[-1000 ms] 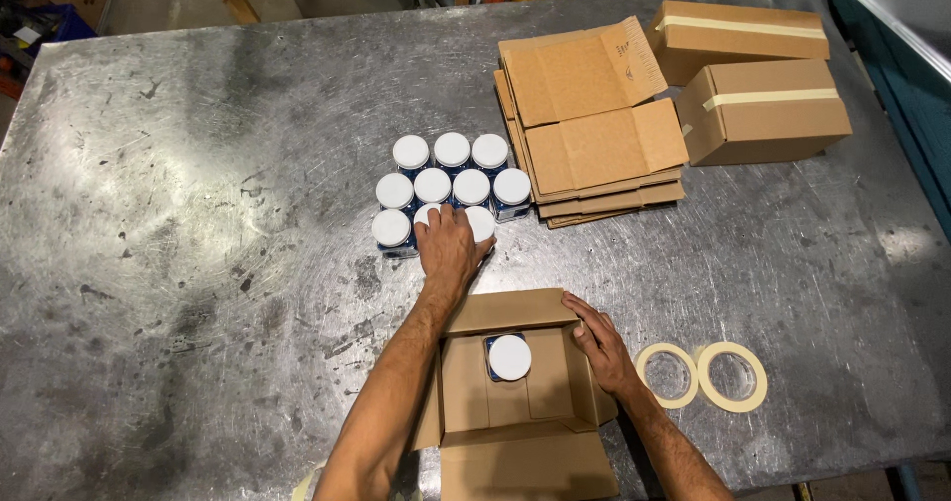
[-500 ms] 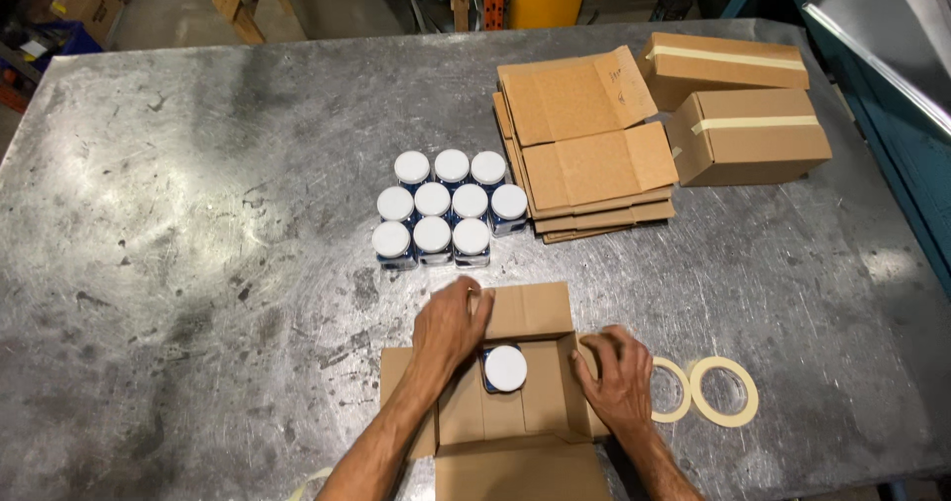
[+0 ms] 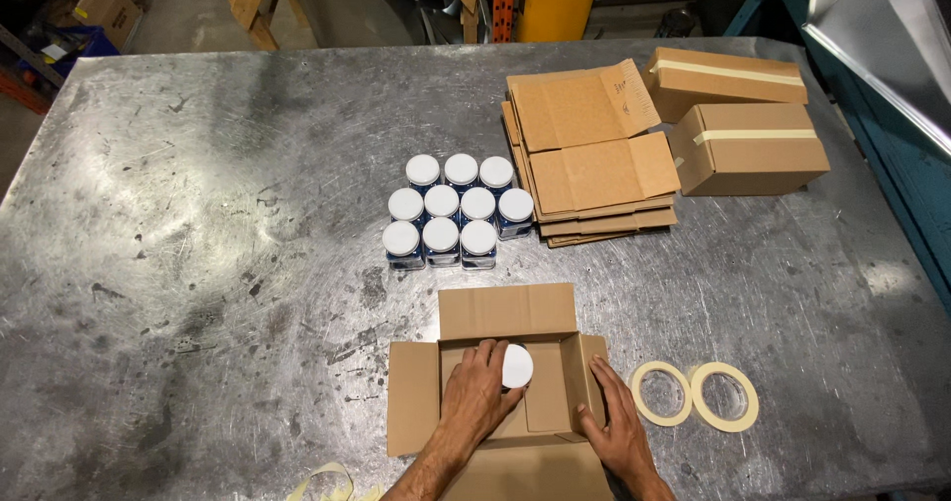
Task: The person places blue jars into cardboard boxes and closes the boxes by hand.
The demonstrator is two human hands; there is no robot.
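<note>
Left hand fingers curled round a white-lidded jar inside the open cardboard box near the table's front edge, right hand flat, fingers spread, pressing the box's right flap.

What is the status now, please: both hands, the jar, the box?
Left hand inside open cardboard box, fingers on white-lidded jar. Right hand flat on the box's right flap. Ten jars grouped beyond, nothing in between.
</note>
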